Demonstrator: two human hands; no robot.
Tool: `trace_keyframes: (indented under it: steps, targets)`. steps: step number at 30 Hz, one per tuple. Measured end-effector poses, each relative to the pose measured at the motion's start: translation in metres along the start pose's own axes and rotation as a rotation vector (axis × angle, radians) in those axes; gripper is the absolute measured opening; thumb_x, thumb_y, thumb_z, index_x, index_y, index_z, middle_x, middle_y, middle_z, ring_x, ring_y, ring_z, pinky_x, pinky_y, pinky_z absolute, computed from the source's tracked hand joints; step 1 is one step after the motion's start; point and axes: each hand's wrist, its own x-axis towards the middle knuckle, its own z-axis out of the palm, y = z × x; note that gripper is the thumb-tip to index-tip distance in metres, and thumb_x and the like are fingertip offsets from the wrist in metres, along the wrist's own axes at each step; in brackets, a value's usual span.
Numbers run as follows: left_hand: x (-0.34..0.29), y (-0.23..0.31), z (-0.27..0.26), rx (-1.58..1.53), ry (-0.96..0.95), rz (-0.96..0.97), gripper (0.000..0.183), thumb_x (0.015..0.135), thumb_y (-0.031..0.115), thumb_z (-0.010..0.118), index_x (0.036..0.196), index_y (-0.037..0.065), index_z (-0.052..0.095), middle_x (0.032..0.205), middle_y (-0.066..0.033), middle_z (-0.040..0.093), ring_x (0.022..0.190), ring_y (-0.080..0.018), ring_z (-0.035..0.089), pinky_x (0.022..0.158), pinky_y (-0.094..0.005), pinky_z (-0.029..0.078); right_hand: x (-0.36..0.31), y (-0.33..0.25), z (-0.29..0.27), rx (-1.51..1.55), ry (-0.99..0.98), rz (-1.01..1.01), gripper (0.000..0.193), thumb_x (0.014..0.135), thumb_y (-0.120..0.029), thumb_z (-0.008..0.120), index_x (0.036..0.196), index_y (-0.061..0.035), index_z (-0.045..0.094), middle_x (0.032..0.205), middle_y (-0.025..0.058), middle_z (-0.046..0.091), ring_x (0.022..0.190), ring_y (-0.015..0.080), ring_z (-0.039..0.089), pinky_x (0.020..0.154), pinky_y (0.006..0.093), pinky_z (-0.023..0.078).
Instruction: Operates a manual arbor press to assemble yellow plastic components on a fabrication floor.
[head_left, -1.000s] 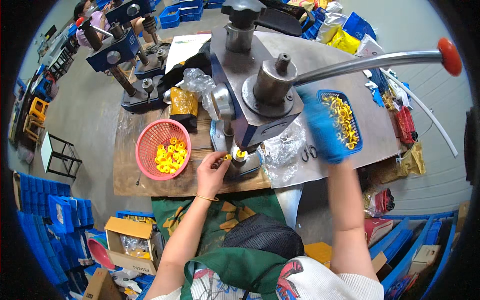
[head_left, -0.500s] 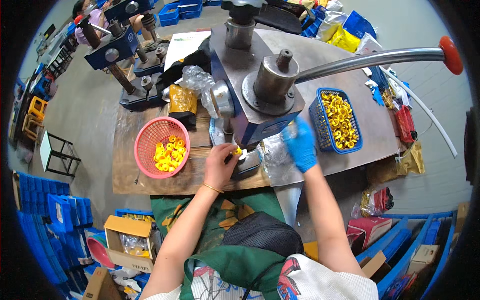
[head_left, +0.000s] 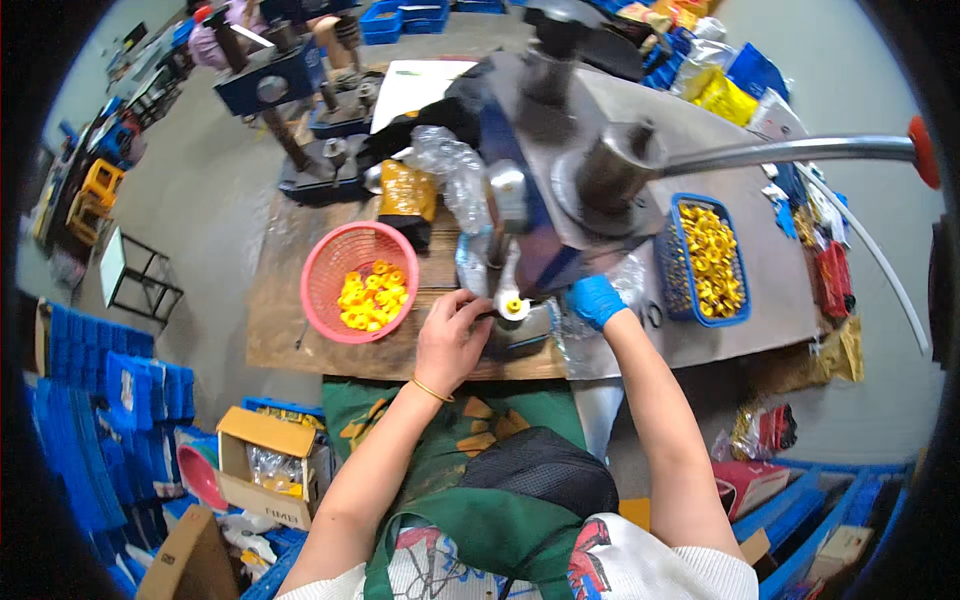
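Note:
A blue lever press [head_left: 540,215] stands before me, its long metal handle [head_left: 790,153] reaching to the right. Under its head, a small yellow plastic part [head_left: 514,306] sits on a round white holder. My left hand [head_left: 452,335] is just left of that holder, fingers loosely apart with nothing visible in them. My right hand [head_left: 598,302], in a blue glove, is curled closed beside the press base, next to clear plastic wrap; the press head partly hides its fingertips, so anything inside is out of sight.
A pink basket [head_left: 312,290] of yellow parts stands left, and a blue basket [head_left: 668,280] full of yellow parts stands right. Behind are a tape-wrapped block [head_left: 407,192] and a second blue press [head_left: 265,85]. Blue bins [head_left: 100,330] and a cardboard box [head_left: 262,428] lie lower left.
My left fingers have let go of the yellow part and moved slightly left, leaving it on the white holder. My right hand has drawn in lower beside the press base. The view has shifted.

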Motion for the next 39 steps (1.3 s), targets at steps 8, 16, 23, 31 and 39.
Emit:
trace_keyframes:
  steps: [8, 16, 23, 31, 39]
  targets:
    - [0.013, -0.100, -0.087, 0.400, -0.011, -0.254, 0.019, 0.072, 0.006, 0.059, 0.090, 0.006, 0.064, 0.095, -0.0122, 0.058, 0.092, -0.0298, 0.055, 0.082, -0.0372, 0.044, 0.009, 0.046, 0.032, -0.089, 0.142, -0.152, 0.025, 0.080, -0.012, 0.051, 0.102, -0.0037, 0.059, 0.109, 0.0192, 0.057, 0.100, 0.0338, 0.053, 0.084, 0.0393, 0.042]
    - [0.033, -0.122, -0.065, 0.582, -0.476, -0.225, 0.035, 0.070, 0.017, 0.063, 0.102, 0.005, 0.058, 0.108, -0.0162, 0.053, 0.096, -0.0369, 0.052, 0.086, -0.0398, 0.042, -0.030, -0.027, -0.013, 0.776, 0.322, 0.183, 0.018, 0.078, -0.006, 0.060, 0.096, -0.0026, 0.061, 0.081, 0.0023, 0.060, 0.072, 0.0099, 0.052, 0.067, 0.0253, 0.043]
    - [0.038, -0.126, -0.059, 0.395, -0.585, -0.240, 0.034, 0.069, 0.018, 0.065, 0.100, 0.005, 0.057, 0.100, -0.0180, 0.057, 0.094, -0.0340, 0.055, 0.083, -0.0394, 0.044, -0.027, -0.062, 0.028, 0.928, 0.247, 0.217, 0.015, 0.079, -0.007, 0.060, 0.093, -0.0008, 0.058, 0.081, 0.0046, 0.059, 0.069, 0.0100, 0.052, 0.064, 0.0251, 0.044]
    - [0.035, -0.124, -0.057, 0.414, -0.648, -0.184, 0.038, 0.066, 0.020, 0.068, 0.100, 0.005, 0.059, 0.093, -0.0176, 0.060, 0.088, -0.0331, 0.058, 0.079, -0.0385, 0.046, -0.025, -0.071, 0.022, 0.406, 0.263, -0.162, 0.021, 0.076, -0.016, 0.064, 0.091, -0.0033, 0.058, 0.081, 0.0156, 0.056, 0.076, 0.0329, 0.053, 0.067, 0.0383, 0.043]
    - [0.036, -0.131, -0.050, 0.421, -0.677, -0.207, 0.038, 0.064, 0.020, 0.070, 0.097, 0.005, 0.060, 0.092, -0.0186, 0.060, 0.087, -0.0334, 0.058, 0.079, -0.0393, 0.046, -0.023, -0.079, 0.005, 0.405, 0.161, -0.076, 0.026, 0.076, -0.019, 0.064, 0.097, -0.0036, 0.058, 0.088, 0.0169, 0.057, 0.082, 0.0346, 0.053, 0.073, 0.0401, 0.043]
